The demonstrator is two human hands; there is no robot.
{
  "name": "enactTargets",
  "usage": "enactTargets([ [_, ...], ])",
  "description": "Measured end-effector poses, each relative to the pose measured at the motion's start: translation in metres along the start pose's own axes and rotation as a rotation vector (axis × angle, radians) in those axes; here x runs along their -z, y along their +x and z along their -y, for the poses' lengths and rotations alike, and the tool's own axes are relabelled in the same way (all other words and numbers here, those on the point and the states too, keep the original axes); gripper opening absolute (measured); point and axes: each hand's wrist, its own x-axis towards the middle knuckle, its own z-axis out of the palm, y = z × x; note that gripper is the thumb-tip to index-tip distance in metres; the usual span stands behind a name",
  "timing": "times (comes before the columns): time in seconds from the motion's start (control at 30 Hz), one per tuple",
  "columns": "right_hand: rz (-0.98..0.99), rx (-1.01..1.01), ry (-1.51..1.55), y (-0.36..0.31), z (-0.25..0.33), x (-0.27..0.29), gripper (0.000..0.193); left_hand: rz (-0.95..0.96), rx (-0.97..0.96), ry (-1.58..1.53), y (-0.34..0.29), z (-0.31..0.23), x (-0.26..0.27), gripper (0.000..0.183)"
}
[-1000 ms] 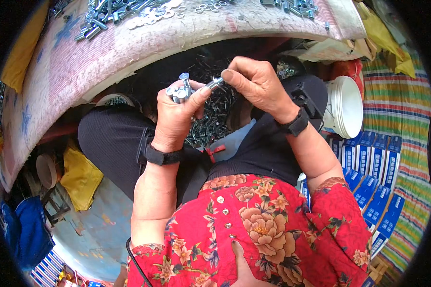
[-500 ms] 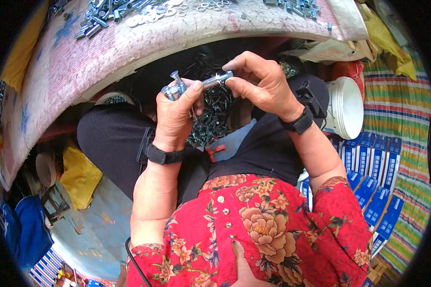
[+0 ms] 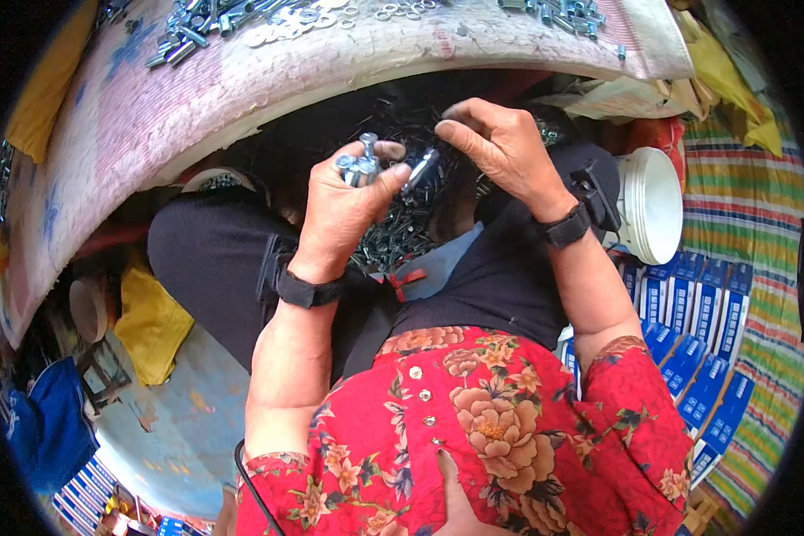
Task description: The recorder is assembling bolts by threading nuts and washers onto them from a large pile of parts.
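Within the left hand [image 3: 333, 213], between thumb and curled fingers, silver bolts [image 3: 359, 169] are held above a dark heap of hardware [image 3: 386, 239]. A blurred metal piece [image 3: 421, 171] appears between both hands, contact indeterminable; the right hand [image 3: 515, 159] has thumb and forefinger slightly parted.

So this pink-and-white surface [image 3: 214, 94] is holding a messy heap of metal tubes [image 3: 186, 40] on the left, then flat washers [image 3: 286, 27], thin rings [image 3: 404, 11], another metal pile [image 3: 563, 16], and one lone bit [image 3: 621, 52] is sitting near the edge.
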Motion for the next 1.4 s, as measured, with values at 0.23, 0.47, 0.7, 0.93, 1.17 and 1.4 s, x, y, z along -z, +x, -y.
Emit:
enactTargets([
  [0.23, 0.100, 0.136, 0.249, -0.002, 0.018, -0.039, 0.010, 0.145, 0.140, -0.107, -0.005, 0.004, -0.004, 0.022],
  [0.47, -0.153, -0.251, 1.112, 0.009, 0.015, -0.037, 0.017, 0.149, 0.268, -0.416, -0.002, 0.008, -0.008, 0.020],
  [0.7, 0.176, 0.183, 0.151, 0.019, 0.008, -0.002, 0.006, -0.239, 0.240, -0.738, 0.008, 0.016, -0.010, 0.018],
  [0.93, 0.591, 0.239, 0.186, 0.040, 0.014, 0.003, 0.012, 0.049, 0.240, -0.577, 0.006, 0.017, -0.003, 0.019],
  [1.17, -0.319, 0.276, -0.456, 0.128, -0.039, 0.019, 0.023, -0.049, 0.220, -0.694, 0.010, 0.016, 0.000, 0.015],
  [1.4, -0.424, 0.175, -0.259, 0.121, -0.044, 0.018, 0.019, -0.149, 0.232, -0.706, 0.011, 0.014, 0.003, 0.012],
])
